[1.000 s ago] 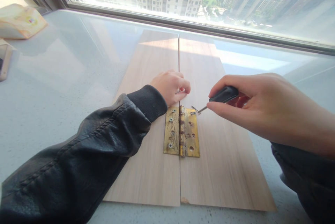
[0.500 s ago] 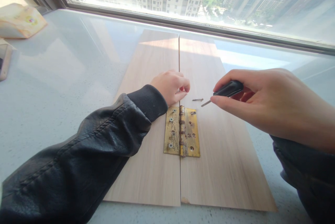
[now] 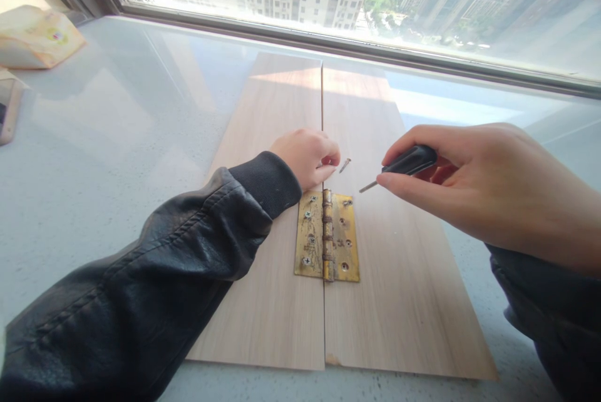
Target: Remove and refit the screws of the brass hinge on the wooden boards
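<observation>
My right hand [image 3: 474, 180] grips a screwdriver with a short black handle [image 3: 413, 159], its metal tip pointing down and left over the right board. My left hand [image 3: 305, 154] rests above the hinge, fingers curled and thumb apart from the index finger; its palm side is hidden. Just right of its fingertips a loose screw [image 3: 345, 165] lies slanted. A worn brass hinge [image 3: 327, 236] spans the seam between the left board [image 3: 263, 314] and the right board [image 3: 399, 314]. Screw heads show in its left leaf. The right leaf has a screw at its top hole, with open holes below.
The boards lie on a pale speckled sill [image 3: 154, 183] beneath a window frame [image 3: 328, 42]. A soft tissue pack [image 3: 40, 39] and part of a phone-like object [image 3: 9, 111] are at the far left.
The loose screw has shifted left and away from me, turning from nearly level to slanted. Both hands and the screwdriver have barely moved.
</observation>
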A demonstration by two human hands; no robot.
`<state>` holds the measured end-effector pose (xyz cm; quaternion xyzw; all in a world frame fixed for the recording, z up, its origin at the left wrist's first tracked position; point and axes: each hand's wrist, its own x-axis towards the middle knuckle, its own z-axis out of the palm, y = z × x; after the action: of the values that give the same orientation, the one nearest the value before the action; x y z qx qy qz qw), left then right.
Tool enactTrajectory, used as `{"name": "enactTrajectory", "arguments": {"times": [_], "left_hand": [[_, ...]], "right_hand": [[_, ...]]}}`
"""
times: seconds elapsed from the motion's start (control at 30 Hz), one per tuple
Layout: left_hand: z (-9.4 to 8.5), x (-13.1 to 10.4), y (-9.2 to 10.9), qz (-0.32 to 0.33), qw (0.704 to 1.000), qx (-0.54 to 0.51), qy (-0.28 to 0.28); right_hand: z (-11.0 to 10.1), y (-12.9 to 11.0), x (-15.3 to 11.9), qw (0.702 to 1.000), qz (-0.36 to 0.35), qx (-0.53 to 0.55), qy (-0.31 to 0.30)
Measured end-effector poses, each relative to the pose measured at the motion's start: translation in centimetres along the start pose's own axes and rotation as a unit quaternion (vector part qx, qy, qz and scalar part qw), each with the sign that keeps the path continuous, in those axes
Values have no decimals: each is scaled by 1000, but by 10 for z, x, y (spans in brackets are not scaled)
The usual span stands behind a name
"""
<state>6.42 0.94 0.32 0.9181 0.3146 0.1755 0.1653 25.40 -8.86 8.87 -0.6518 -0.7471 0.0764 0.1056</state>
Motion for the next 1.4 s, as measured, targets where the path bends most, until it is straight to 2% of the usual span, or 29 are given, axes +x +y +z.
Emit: {"name": "enactTrajectory", "arguments": {"times": [0.17, 0.33, 0.5, 0.67, 0.87, 1.0, 1.17, 1.3, 1.4], "left_hand": [[0, -1, -1, -15, 998, -45, 41], [0, -3, -2, -34, 996, -65, 57], [1, -5, -4, -26, 987, -125, 94], [-6, -5, -5, -104, 964, -176, 172], [-14, -7, -4, -113, 962, -194, 156], [-10, -7, -4, -115, 956, -198, 185], [-5, -7, -9, -107, 967, -157, 170], [-6, -8, -20, -178, 960, -70, 204], [-7, -8, -24, -205, 965, -22, 162]], "right_hand": [[0, 0, 0, 1000, -1, 1, 5], [1, -1, 1, 1000, -3, 1, 1], [2, -1, 1, 1000, -5, 4, 6], [2, 1, 1, 1000, -3, 6, 5], [1, 0, 0, 1000, -8, 7, 5], [1, 1, 0, 1000, -8, 8, 7], [1, -1, 1, 1000, -10, 4, 6], [1, -1, 1, 1000, -8, 4, 3], [2, 0, 1, 1000, -4, 5, 4]]}}
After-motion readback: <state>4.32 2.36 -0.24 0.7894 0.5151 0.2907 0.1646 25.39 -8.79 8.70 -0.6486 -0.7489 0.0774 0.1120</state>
